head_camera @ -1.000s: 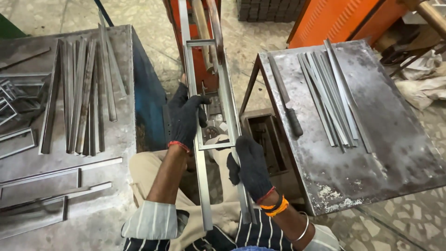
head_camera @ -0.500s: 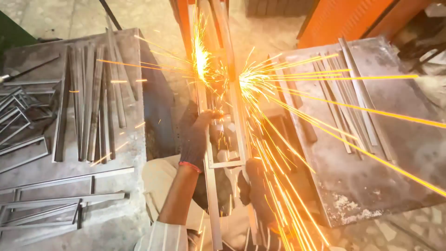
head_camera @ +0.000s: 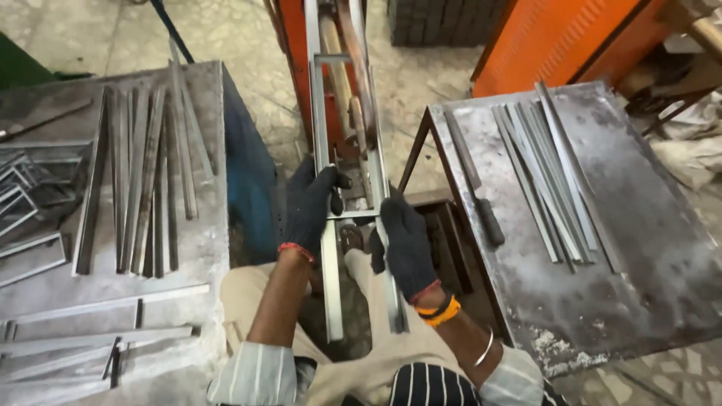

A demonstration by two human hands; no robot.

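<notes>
My left hand (head_camera: pixel 308 207), in a dark glove, is wrapped around the left rail of the long metal frame (head_camera: pixel 352 214), fingers closed on it just above the cross-piece. My right hand (head_camera: pixel 406 240), gloved the same, is clamped on the right rail a little lower and nearer my body. The frame runs straight away from me, its near ends over my lap and its far end up against the orange machine (head_camera: pixel 301 68) ahead of both hands.

To do this well, I judge I should keep both grips level so the two rails stay parallel and the frame does not twist, and keep my fingers on the outer faces, away from the cross-piece joint and the machine's moving parts beyond my knuckles.

Room is tight. Left of my left hand stands a grey surface (head_camera: pixel 203 248) whose blue side wall is close to my wrist; it carries a row of flat metal strips (head_camera: pixel 139 180). Right of my right hand a second steel surface (head_camera: pixel 602 263) comes near with its corner, holding more angle strips (head_camera: pixel 549 173) and a dark-handled tool (head_camera: pixel 474 188). The only free lane is the narrow gap between the two surfaces, straight forward or back toward me.
</notes>
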